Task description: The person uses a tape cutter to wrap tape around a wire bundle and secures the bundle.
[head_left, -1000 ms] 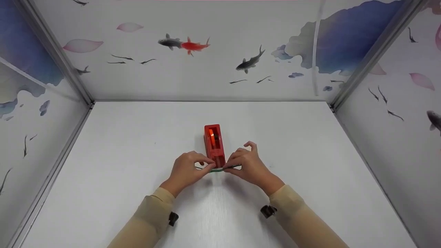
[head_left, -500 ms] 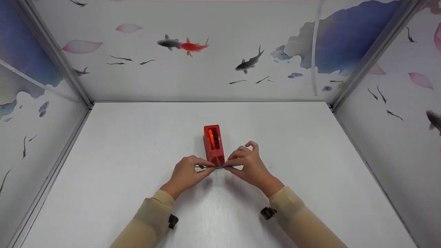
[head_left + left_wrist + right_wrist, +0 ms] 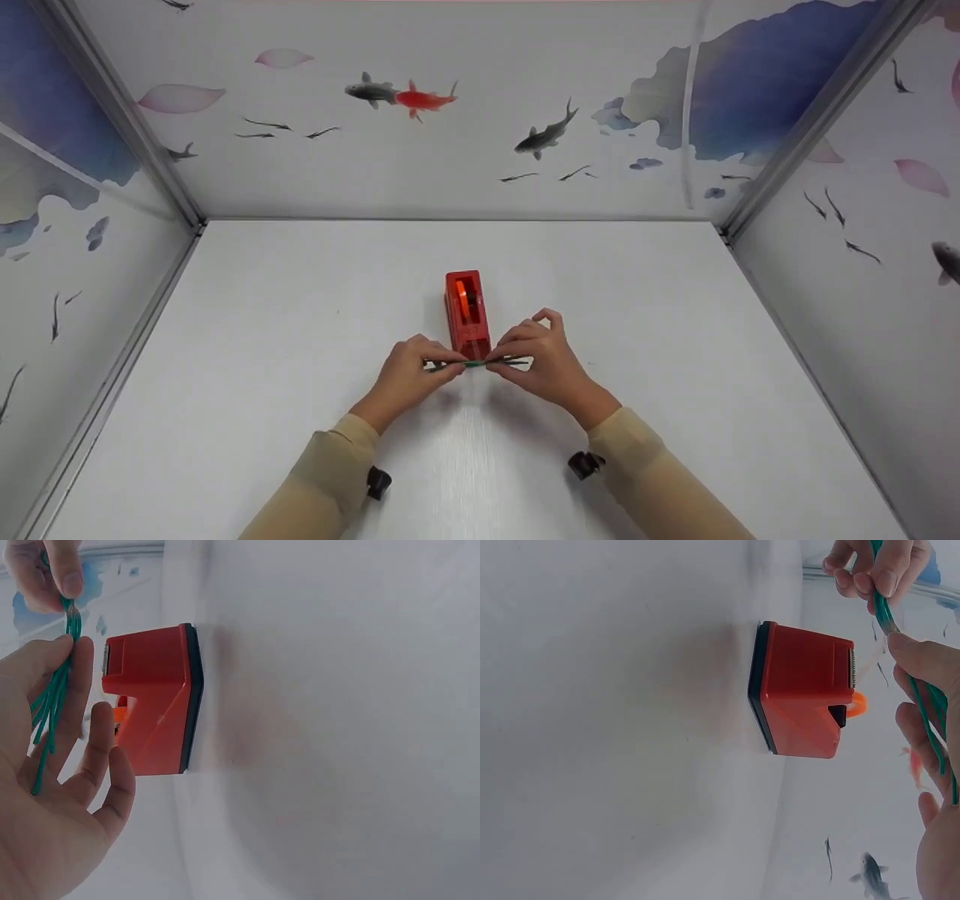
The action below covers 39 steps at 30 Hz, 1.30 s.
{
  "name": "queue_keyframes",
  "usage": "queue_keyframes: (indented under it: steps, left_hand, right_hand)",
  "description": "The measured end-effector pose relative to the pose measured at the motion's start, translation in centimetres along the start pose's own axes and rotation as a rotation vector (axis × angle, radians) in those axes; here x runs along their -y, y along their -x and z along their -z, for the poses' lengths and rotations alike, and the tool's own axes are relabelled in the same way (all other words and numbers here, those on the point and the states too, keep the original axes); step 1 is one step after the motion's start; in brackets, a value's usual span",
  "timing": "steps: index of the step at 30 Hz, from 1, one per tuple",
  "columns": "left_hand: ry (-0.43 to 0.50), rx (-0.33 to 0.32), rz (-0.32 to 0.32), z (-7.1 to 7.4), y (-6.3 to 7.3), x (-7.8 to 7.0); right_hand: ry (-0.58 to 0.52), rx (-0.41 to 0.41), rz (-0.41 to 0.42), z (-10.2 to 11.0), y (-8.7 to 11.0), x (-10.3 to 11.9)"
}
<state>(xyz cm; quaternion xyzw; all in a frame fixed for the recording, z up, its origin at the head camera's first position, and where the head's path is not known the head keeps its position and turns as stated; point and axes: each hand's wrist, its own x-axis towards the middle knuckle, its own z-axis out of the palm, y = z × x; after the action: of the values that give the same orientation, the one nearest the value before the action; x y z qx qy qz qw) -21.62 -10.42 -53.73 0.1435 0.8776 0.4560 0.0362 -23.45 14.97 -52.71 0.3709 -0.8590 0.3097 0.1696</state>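
Observation:
My left hand (image 3: 411, 375) pinches a bundle of thin green wires (image 3: 54, 701) between thumb and index finger, its other fingers spread loosely. On the other side, my right hand (image 3: 546, 364) pinches the same bundle with thumb and fingertips. A short green middle stretch shows between the two hands, and loose wire ends fan out past each palm. Just beyond stands a red tape dispenser (image 3: 466, 300) with an orange core and a dark base. From its toothed cutter a clear tape strip (image 3: 871, 660) reaches toward the bundle, which is held up close to the dispenser's front.
The dispenser stands on a white table (image 3: 300, 300). Panels printed with fish and petals (image 3: 465, 150) enclose the back and both sides, with metal posts (image 3: 817, 120) in the corners. A small black device (image 3: 585, 463) sits at the right sleeve, another (image 3: 379, 482) at the left.
The bundle has shifted slightly toward the dispenser and looks straighter between my fingers. Both hands keep their pinch with small finger movements; the dispenser has stayed put.

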Motion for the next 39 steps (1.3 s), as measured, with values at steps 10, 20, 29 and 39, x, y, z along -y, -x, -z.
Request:
queue_keyframes:
  steps: [10,20,29,39]
  left_hand:
    - [-0.045,-0.071,-0.104,0.0,0.2,0.4]
    - [-0.202,-0.15,-0.287,0.0,0.5,0.3]
    - [-0.279,-0.199,-0.387,0.0,0.5,0.6]
    - [-0.277,-0.249,-0.411,0.1,0.5,0.9]
  right_hand:
    - [-0.474,0.083,-0.453,1.0,-0.6,0.0]
    - [-0.77,0.132,-0.787,0.9,-1.1,-0.9]
    - [-0.776,0.397,-0.873,1.4,-1.0,-1.0]
    - [-0.854,0.525,-0.831,1.4,-0.9,-0.9]
